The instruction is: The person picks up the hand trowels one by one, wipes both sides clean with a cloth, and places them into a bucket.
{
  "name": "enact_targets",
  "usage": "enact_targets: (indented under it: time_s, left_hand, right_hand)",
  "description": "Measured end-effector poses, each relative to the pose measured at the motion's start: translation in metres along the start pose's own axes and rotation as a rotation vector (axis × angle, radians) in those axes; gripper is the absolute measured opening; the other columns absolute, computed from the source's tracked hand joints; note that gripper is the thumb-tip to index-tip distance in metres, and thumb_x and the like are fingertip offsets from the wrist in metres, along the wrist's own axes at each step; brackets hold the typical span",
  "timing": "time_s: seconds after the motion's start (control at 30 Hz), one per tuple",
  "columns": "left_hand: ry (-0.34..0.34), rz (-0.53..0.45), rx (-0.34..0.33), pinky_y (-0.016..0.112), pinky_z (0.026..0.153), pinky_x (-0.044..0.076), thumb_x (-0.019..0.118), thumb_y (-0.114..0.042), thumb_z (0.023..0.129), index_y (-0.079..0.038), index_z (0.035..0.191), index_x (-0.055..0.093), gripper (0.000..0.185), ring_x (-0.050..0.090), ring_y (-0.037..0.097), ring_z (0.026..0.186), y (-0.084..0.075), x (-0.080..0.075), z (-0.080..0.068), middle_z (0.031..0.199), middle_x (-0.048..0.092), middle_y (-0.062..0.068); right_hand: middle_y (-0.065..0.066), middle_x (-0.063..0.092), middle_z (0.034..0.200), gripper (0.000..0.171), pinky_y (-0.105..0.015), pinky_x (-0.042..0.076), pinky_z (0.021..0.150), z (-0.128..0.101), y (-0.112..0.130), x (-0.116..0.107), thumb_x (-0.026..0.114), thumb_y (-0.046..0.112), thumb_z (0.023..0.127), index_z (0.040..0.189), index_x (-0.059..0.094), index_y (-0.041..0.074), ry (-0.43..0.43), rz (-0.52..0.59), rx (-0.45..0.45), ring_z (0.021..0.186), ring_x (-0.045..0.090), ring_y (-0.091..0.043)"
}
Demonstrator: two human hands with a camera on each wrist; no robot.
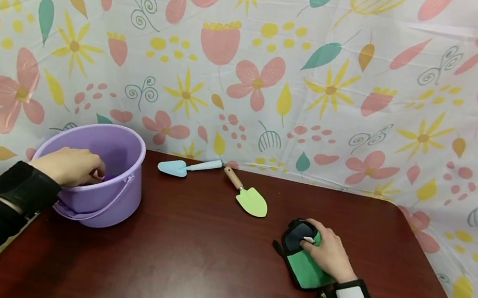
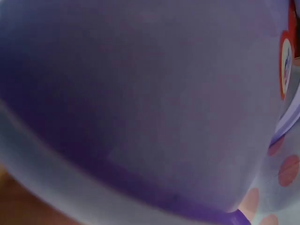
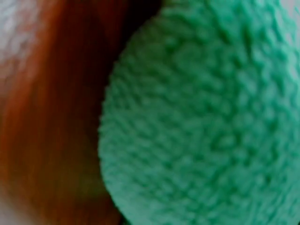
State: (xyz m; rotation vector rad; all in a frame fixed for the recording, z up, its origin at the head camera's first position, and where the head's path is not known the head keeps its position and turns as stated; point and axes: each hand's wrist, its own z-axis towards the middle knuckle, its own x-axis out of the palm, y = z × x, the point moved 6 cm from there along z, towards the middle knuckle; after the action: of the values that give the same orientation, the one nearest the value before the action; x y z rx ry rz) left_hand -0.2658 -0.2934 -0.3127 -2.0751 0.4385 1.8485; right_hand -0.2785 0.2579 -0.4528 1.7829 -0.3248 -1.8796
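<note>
Evidently the purple bucket (image 1: 100,174) stands at the near left of the dark red table (image 1: 201,268) so the left hand (image 1: 69,165) can steady it: its fingers curl over the near rim and grip it, tips dipping inside. At the near right, the right hand (image 1: 329,252) lies on a green-and-black glove (image 1: 302,263), fingers bent down around its far end, pinning it flat. Farther back, apart from both hands, lie a blue trowel (image 1: 186,167) and a green trowel (image 1: 248,194).

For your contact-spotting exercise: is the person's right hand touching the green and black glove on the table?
Touching. The head view shows the right hand resting on the green and black glove, its fingers curled over the glove's end, with no gap.
</note>
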Motion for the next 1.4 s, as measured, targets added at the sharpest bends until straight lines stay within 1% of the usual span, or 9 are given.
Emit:
enact_targets:
  time_s: [0.2,0.27,0.5,0.67,0.77,0.97,1.03,1.2,1.4]
  left_hand:
    - [-0.023,-0.064,0.071,0.039,0.069,0.048,0.071,-0.003,0.08,-0.013,0.085,0.072,0.011,0.057,0.017,0.072,-0.004,-0.001,-0.002,0.079,0.064,-0.002]
    - [-0.028,-0.082,0.078,0.039,0.069,0.049,0.072,-0.003,0.08,-0.011,0.085,0.073,0.01,0.058,0.016,0.072,-0.003,-0.001,-0.003,0.078,0.065,-0.002]
    - [-0.024,-0.094,0.04,0.041,0.071,0.049,0.069,-0.007,0.086,-0.009,0.089,0.073,0.006,0.06,0.017,0.076,0.001,0.002,-0.004,0.084,0.067,0.0]
    - [-0.042,-0.084,-0.055,0.042,0.066,0.045,0.066,-0.018,0.09,-0.013,0.096,0.072,0.01,0.056,0.018,0.075,-0.004,-0.005,-0.008,0.084,0.064,-0.002]
    - [-0.093,-0.062,-0.094,0.043,0.065,0.045,0.064,-0.019,0.091,-0.012,0.101,0.072,0.015,0.056,0.018,0.075,-0.013,-0.014,-0.011,0.085,0.064,-0.002]
    - [-0.277,-0.012,-0.062,0.049,0.077,0.047,0.065,-0.018,0.091,-0.008,0.107,0.071,0.019,0.061,0.026,0.088,-0.04,-0.035,-0.017,0.092,0.067,0.004]
    - [-0.317,-0.014,-0.052,0.051,0.078,0.047,0.066,-0.018,0.092,-0.008,0.108,0.071,0.02,0.061,0.029,0.092,-0.052,-0.04,-0.018,0.096,0.067,0.006]
    - [-0.332,-0.03,-0.034,0.054,0.078,0.047,0.064,-0.02,0.094,-0.009,0.114,0.07,0.024,0.06,0.033,0.098,-0.076,-0.041,-0.014,0.103,0.066,0.008]
    - [-0.366,-0.062,0.053,0.049,0.081,0.047,0.064,-0.014,0.094,-0.011,0.108,0.071,0.016,0.059,0.029,0.097,-0.097,-0.034,-0.006,0.098,0.064,0.004]
  right_hand:
    - [-0.032,0.049,0.128,0.061,-0.063,0.043,0.08,-0.002,-0.001,0.001,0.072,0.022,0.088,0.142,0.047,0.009,0.014,-0.009,0.021,0.115,0.045,-0.055]
    - [-0.033,0.048,0.128,0.062,-0.064,0.042,0.08,-0.002,0.0,0.001,0.072,0.022,0.088,0.142,0.047,0.009,0.016,-0.013,0.027,0.117,0.042,-0.057]
    - [-0.034,0.039,0.132,0.073,-0.065,0.042,0.08,-0.004,0.003,0.0,0.072,0.037,0.089,0.146,0.039,0.006,0.041,-0.007,0.029,0.119,0.036,-0.058]
    - [-0.033,0.034,0.137,0.081,-0.065,0.042,0.082,-0.01,0.009,-0.01,0.069,0.048,0.089,0.149,0.035,0.006,0.034,0.001,0.024,0.121,0.034,-0.056]
    - [-0.033,0.033,0.139,0.083,-0.067,0.041,0.083,-0.013,0.015,-0.019,0.069,0.05,0.089,0.149,0.034,0.006,0.022,0.006,0.007,0.122,0.032,-0.055]
    - [-0.034,0.032,0.139,0.084,-0.064,0.042,0.081,-0.018,0.031,-0.035,0.07,0.049,0.087,0.15,0.033,0.006,-0.013,0.001,-0.031,0.12,0.032,-0.054]
    - [-0.034,0.032,0.139,0.084,-0.064,0.041,0.081,-0.02,0.036,-0.039,0.071,0.048,0.088,0.149,0.034,0.006,-0.026,-0.005,-0.04,0.12,0.031,-0.053]
    - [-0.033,0.032,0.14,0.082,-0.064,0.041,0.081,-0.024,0.043,-0.044,0.071,0.046,0.088,0.149,0.035,0.006,-0.038,-0.006,-0.046,0.122,0.03,-0.053]
    - [-0.033,0.033,0.139,0.079,-0.064,0.042,0.081,-0.028,0.046,-0.044,0.073,0.041,0.088,0.148,0.037,0.006,-0.043,-0.003,-0.041,0.123,0.029,-0.053]
